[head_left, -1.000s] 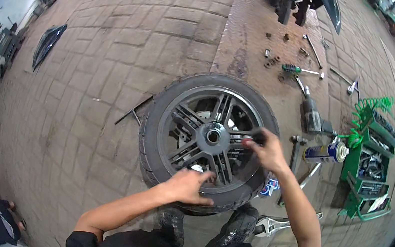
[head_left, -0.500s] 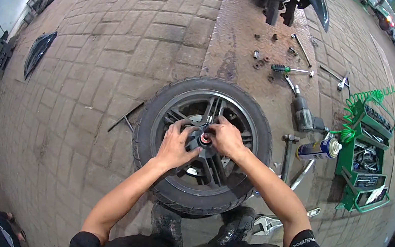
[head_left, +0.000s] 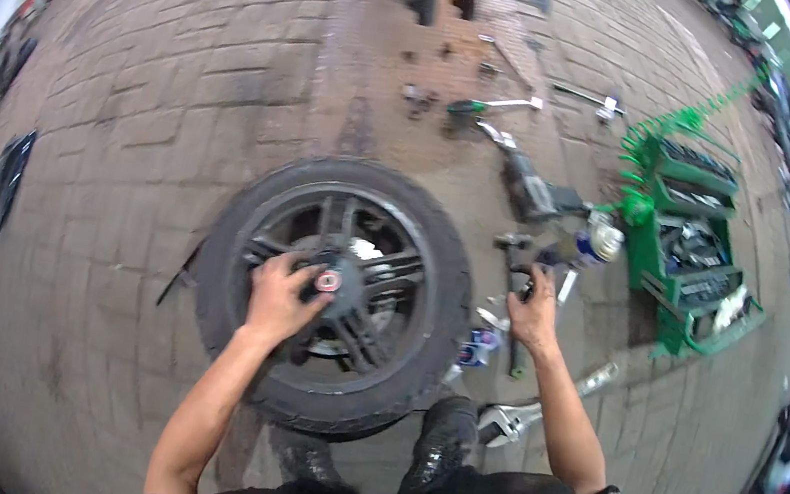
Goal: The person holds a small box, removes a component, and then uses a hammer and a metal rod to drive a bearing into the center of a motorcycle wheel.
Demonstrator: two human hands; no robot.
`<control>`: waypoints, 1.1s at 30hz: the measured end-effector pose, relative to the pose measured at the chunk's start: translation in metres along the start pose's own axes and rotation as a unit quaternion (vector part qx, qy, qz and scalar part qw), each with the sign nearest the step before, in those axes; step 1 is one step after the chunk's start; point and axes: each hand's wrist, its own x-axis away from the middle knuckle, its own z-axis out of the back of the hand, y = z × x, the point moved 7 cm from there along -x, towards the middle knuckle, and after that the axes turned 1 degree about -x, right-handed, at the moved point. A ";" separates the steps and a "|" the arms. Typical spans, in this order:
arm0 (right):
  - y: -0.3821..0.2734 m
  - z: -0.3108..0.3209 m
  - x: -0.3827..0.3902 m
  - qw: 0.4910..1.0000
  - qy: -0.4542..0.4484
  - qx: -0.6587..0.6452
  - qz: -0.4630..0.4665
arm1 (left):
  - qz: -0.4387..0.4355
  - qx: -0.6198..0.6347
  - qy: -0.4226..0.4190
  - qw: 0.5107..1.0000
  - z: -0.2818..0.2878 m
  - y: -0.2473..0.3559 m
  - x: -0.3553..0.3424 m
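A motorcycle wheel [head_left: 448,265] with a black tyre and dark spoked rim lies flat on the ground before my feet. At its hub sits a small round bearing [head_left: 329,281] with a reddish ring. My left hand [head_left: 281,300] is curled over the hub, thumb and forefinger at either side of the bearing. Right of the tyre, my right hand [head_left: 534,315] is reached out with thumb and fingers apart, over or beside a hammer [head_left: 515,254]; whether it touches the hammer is unclear. A spray can [head_left: 590,242] stands just beyond those fingers.
To the right is a green toolbox [head_left: 656,294] full of tools, with a coiled green hose [head_left: 669,129]. An impact wrench [head_left: 529,190], a screwdriver [head_left: 480,106] and small parts lie ahead. An adjustable wrench [head_left: 510,423] lies near my right boot [head_left: 443,446].
My right hand has left the hub and moved right, past the tyre toward the hammer and spray can. My left hand stays at the hub. The whole view has shifted to the right.
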 end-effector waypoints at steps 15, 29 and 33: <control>0.116 -0.026 0.039 0.971 -0.021 0.231 -0.063 | 0.027 -0.034 0.054 0.998 -0.010 0.007 0.012; 0.114 -0.025 0.041 0.963 -0.050 0.239 -0.114 | 0.148 -0.057 0.054 0.986 0.027 -0.037 0.031; 0.108 -0.001 0.027 0.967 -0.071 0.214 -0.116 | 0.163 -0.090 0.094 0.978 0.038 -0.054 0.038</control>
